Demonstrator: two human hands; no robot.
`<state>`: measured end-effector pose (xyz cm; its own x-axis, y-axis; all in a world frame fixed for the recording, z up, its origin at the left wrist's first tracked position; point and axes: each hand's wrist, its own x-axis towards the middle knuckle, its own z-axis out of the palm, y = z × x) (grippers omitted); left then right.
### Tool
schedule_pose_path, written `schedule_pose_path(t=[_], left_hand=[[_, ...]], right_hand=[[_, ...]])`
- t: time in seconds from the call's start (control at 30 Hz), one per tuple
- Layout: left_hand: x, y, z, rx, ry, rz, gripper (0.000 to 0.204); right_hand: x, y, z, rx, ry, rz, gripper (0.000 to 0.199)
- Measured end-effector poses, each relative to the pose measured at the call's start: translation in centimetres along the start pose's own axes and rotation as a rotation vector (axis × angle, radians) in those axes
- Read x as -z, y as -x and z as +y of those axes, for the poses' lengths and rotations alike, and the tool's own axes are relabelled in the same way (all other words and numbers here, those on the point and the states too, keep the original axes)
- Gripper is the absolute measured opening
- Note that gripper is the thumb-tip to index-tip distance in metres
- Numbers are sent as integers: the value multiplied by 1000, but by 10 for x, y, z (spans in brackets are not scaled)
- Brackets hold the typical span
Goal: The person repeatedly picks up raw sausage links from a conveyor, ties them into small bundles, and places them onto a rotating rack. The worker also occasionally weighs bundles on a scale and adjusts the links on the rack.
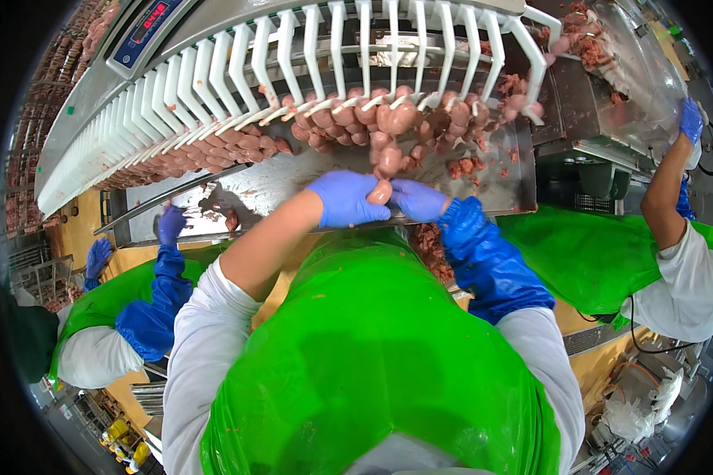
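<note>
A chain of pale pink sausage links (387, 161) hangs from the white hook rail down to my hands. My left hand (348, 198), in a purple glove, is closed round the lowest link, its thumb and fingers on the casing. Right beside it my right hand (417, 200), also gloved and with a blue sleeve cover, is closed with its fingertips against the same link. Exactly what lies inside its fingers is hidden. Both hands are over the near edge of a metal tray (293, 176).
White hooks (238, 59) curve across the back, with rows of sausage links (206, 154) hanging from them. Ground meat scraps (465, 167) lie on the tray. A co-worker's gloved hand (692, 119) is at the right machine; another co-worker's hand (171, 224) is at the left.
</note>
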<state>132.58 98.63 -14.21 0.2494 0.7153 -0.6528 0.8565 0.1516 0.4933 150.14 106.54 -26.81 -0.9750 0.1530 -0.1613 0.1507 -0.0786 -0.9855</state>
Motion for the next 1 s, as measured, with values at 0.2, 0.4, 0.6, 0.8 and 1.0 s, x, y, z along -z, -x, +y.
schedule_pose_path(t=[0.2,0.4,0.6,0.8,1.0], left_hand=[[-40,-9,-32,92,-104,317,44],[-30,-7,-30,160,-46,221,35],[-43,-10,-44,108,-52,274,31],[-49,-35,-23,-108,-36,369,56],[-108,-116,-3,-204,-305,513,46]], right_hand=[[6,-16,13,225,-1355,-126,32],[71,-25,145,-243,70,511,26],[102,-55,182,-150,962,1040,48],[80,-50,195,-173,1078,617,58],[32,6,122,13,1113,148,33]])
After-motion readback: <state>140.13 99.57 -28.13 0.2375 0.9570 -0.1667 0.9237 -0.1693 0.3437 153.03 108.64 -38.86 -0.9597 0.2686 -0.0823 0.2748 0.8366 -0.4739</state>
